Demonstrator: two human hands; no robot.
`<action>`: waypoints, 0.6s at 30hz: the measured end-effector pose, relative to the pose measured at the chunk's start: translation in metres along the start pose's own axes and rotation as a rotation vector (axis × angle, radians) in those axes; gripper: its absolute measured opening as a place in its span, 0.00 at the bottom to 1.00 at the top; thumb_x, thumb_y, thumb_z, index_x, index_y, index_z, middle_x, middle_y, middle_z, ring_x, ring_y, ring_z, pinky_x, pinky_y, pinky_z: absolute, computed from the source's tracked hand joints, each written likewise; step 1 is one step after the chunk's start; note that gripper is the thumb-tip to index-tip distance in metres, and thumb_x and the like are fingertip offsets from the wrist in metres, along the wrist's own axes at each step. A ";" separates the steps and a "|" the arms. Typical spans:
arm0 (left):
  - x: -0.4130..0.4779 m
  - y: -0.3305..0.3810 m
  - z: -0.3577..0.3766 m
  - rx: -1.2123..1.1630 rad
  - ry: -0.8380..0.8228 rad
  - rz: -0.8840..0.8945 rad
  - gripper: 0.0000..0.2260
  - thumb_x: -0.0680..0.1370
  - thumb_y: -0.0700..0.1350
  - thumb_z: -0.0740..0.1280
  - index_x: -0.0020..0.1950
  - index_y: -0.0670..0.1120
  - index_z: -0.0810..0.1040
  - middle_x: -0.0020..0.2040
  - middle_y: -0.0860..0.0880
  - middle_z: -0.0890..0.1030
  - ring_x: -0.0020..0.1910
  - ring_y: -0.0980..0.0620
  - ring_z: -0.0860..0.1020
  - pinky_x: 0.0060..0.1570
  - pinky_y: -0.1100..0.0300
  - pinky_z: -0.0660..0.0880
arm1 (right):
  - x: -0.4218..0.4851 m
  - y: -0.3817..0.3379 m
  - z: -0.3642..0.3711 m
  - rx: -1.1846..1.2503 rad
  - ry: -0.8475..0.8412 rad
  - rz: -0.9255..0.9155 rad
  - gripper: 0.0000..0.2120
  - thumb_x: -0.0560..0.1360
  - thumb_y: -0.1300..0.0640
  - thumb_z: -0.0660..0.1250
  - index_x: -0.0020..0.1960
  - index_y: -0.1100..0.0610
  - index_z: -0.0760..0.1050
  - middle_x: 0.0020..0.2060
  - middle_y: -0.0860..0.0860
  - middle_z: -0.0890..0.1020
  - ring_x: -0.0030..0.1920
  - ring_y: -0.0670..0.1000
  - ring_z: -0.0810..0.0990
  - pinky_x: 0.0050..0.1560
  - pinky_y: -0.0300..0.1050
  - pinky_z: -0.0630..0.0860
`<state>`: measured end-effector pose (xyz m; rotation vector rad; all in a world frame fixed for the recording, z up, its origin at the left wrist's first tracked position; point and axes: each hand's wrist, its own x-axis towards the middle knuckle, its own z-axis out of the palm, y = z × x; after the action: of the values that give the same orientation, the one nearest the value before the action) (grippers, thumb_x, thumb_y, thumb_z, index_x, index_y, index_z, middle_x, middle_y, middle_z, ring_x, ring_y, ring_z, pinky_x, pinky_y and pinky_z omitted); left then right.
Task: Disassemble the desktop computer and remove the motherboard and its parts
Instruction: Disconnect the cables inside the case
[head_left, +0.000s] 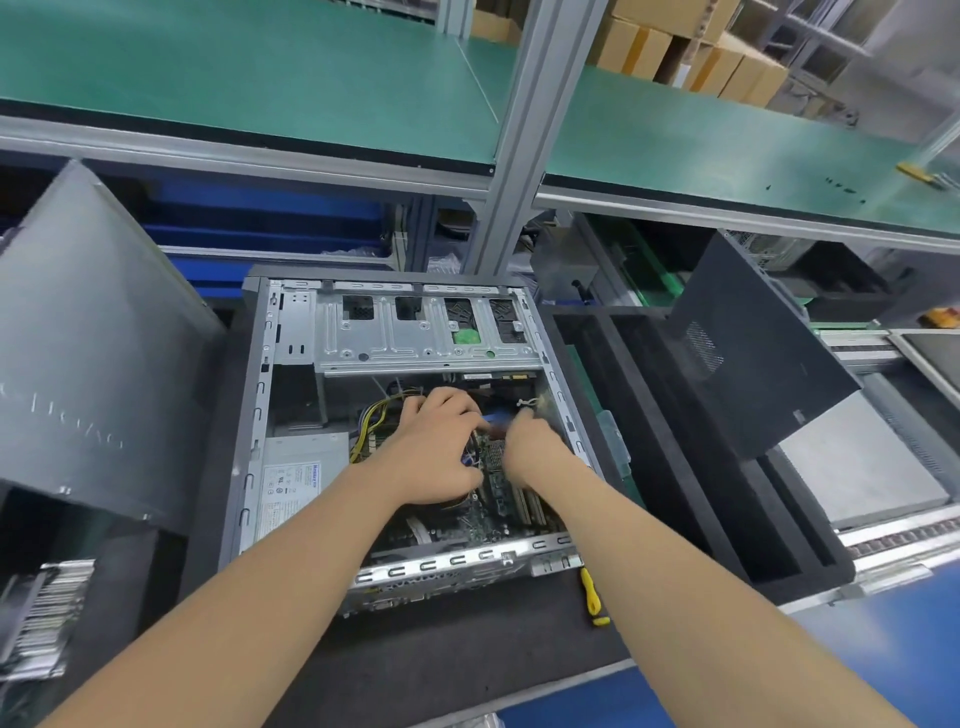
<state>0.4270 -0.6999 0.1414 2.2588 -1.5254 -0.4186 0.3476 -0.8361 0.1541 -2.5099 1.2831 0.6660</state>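
Note:
An open desktop computer case (291, 332) lies on its side on a dark mat. Its green motherboard (493, 499) shows between my wrists, and a grey power supply (296, 478) sits at the lower left with yellow cables (371, 421) running from it. Both my hands are inside the case over the board. My left hand (441, 447) has its fingers curled down near a blue part (496, 418). My right hand (530, 447) is curled beside it, its fingertips close to the same spot. What either hand holds is hidden by the fingers.
A yellow-handled screwdriver (590, 592) lies on the mat right of the case. A removed grey side panel (93, 343) leans at the left. A black panel (748, 338) and black foam tray (691, 457) stand at the right. A green shelf (260, 67) spans above.

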 end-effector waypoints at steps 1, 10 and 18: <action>0.001 0.000 -0.001 -0.030 0.005 -0.006 0.32 0.68 0.57 0.65 0.72 0.51 0.74 0.67 0.55 0.70 0.72 0.54 0.56 0.67 0.50 0.51 | 0.006 -0.003 -0.001 -0.061 0.053 -0.033 0.34 0.80 0.63 0.64 0.79 0.67 0.50 0.70 0.62 0.70 0.65 0.60 0.78 0.49 0.48 0.76; 0.001 0.002 -0.010 -0.078 0.070 -0.146 0.20 0.69 0.58 0.61 0.59 0.57 0.77 0.57 0.58 0.73 0.59 0.50 0.65 0.61 0.48 0.57 | 0.023 -0.008 -0.016 -0.335 0.175 -0.244 0.13 0.76 0.70 0.64 0.58 0.61 0.78 0.41 0.55 0.78 0.45 0.59 0.81 0.40 0.47 0.75; 0.002 0.000 -0.013 -0.250 0.027 -0.128 0.10 0.74 0.50 0.66 0.55 0.54 0.74 0.54 0.55 0.71 0.44 0.54 0.74 0.49 0.52 0.67 | 0.034 -0.009 -0.013 -0.422 0.217 -0.311 0.09 0.75 0.71 0.65 0.50 0.59 0.76 0.33 0.52 0.70 0.38 0.57 0.75 0.38 0.47 0.73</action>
<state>0.4337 -0.6997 0.1525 2.1617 -1.2426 -0.5788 0.3755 -0.8598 0.1483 -3.1098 0.8433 0.6592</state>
